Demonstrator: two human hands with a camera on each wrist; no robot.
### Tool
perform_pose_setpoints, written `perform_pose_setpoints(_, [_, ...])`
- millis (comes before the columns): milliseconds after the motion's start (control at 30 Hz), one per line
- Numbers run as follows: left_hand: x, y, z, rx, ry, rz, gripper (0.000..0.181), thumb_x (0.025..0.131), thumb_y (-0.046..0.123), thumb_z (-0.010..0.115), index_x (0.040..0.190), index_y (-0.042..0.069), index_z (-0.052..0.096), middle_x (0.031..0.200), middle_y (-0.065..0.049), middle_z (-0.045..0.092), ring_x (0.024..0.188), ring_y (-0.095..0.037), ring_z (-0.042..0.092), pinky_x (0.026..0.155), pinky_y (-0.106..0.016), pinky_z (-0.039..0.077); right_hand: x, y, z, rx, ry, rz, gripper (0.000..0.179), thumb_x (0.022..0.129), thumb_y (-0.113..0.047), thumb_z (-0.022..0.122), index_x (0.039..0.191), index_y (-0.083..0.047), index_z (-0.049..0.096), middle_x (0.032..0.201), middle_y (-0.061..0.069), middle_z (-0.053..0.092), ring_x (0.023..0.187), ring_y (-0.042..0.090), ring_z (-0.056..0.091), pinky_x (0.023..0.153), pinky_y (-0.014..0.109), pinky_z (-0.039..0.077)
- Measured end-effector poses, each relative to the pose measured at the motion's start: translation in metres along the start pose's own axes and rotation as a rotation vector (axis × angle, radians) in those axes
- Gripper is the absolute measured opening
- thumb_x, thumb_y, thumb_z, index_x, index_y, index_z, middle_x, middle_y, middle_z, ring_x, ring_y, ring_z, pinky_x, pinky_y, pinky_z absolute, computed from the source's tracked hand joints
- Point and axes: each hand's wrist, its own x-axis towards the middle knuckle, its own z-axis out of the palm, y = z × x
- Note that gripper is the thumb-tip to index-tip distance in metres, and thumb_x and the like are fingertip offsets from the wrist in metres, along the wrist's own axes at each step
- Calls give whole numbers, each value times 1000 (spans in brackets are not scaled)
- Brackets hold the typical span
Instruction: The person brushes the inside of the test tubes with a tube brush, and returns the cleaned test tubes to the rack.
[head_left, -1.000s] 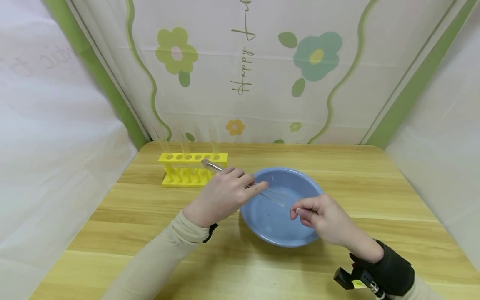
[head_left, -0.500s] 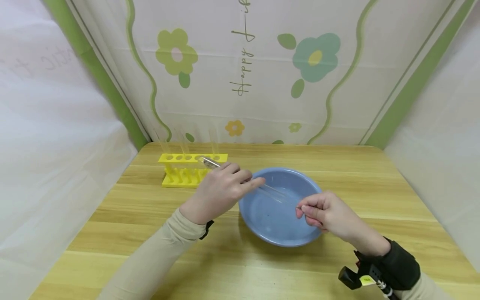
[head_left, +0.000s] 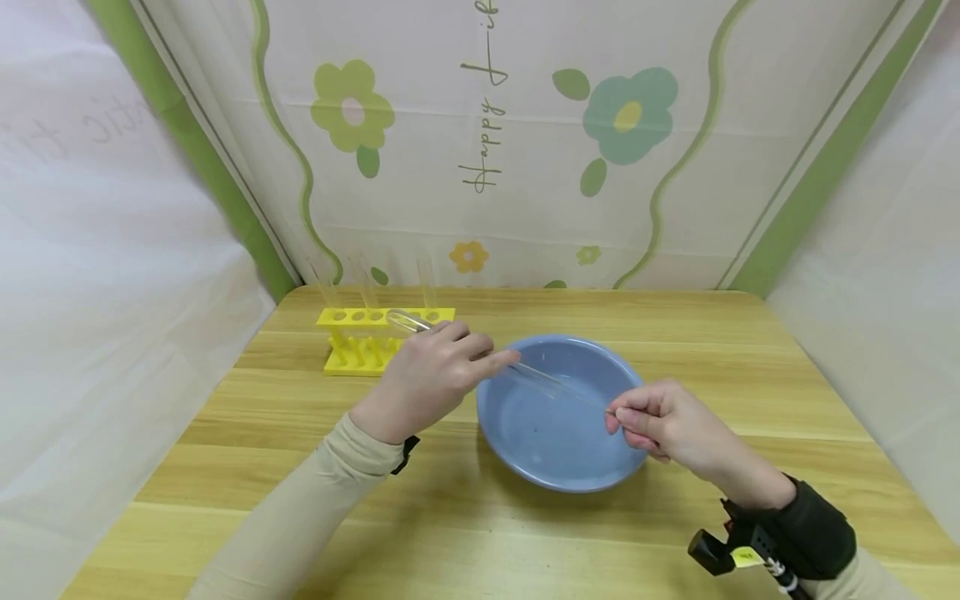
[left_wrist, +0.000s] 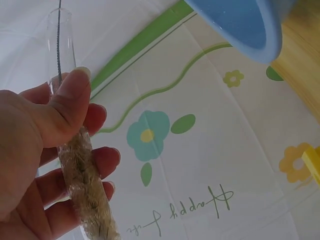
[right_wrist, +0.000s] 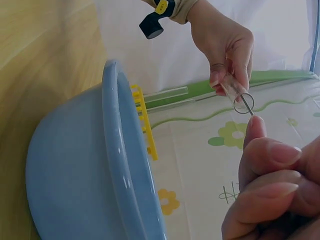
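Observation:
My left hand [head_left: 435,371] grips a clear glass test tube [left_wrist: 61,40], tilted over the left part of a blue basin [head_left: 562,483]. Inside the tube are the pale bristles of a test tube brush [left_wrist: 85,195], pressed against the glass. Its twisted wire handle [left_wrist: 59,55] runs out through the tube's mouth. Over the basin's right side, my right hand [head_left: 671,425] pinches the far end of that wire between thumb and index finger. In the right wrist view the tube's round mouth [right_wrist: 243,103] faces the right fingers.
Behind the left hand stands a yellow test tube rack [head_left: 352,371] with several holes, holding three upright glass tubes [head_left: 427,287]. The wooden table [head_left: 750,367] ends at a flowered curtain [head_left: 525,208]. A black wrist camera mount [head_left: 795,533] is strapped on the right forearm.
My right hand has drawn rightward and a little back, pulling the brush away from the tube's rounded end. My left hand, with the tube, has shifted slightly left.

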Motion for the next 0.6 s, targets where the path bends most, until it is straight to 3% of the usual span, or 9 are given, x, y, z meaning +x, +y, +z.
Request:
perform_pose_setpoints(200, [-2, -1, 1, -11, -12, -14, 36, 81, 9, 82, 114, 22, 76, 86, 1, 70, 75, -19, 63, 61, -28, 56, -2, 3, -3, -36, 20, 20, 22, 103, -3, 49, 92, 9, 64, 58, 12, 42, 41, 16, 25, 34, 35, 20])
perform_pose_setpoints(400, [-4, -3, 5, -91, -70, -57, 37, 77, 11, 86, 112, 21, 77, 84, 0, 69, 71, -18, 62, 58, -26, 54, -3, 7, -5, -107, 64, 51, 20, 102, -1, 51, 91, 6, 67, 60, 0, 47, 43, 8, 28, 35, 30, 22])
perform_pose_setpoints(600, [-8, -7, 10, -112, -111, -83, 41, 73, 14, 88, 112, 22, 77, 83, 0, 68, 68, -18, 62, 57, -26, 54, -5, 14, -8, -196, 98, 83, 19, 101, -2, 53, 91, 2, 69, 60, 0, 47, 49, 6, 36, 42, 24, 31])
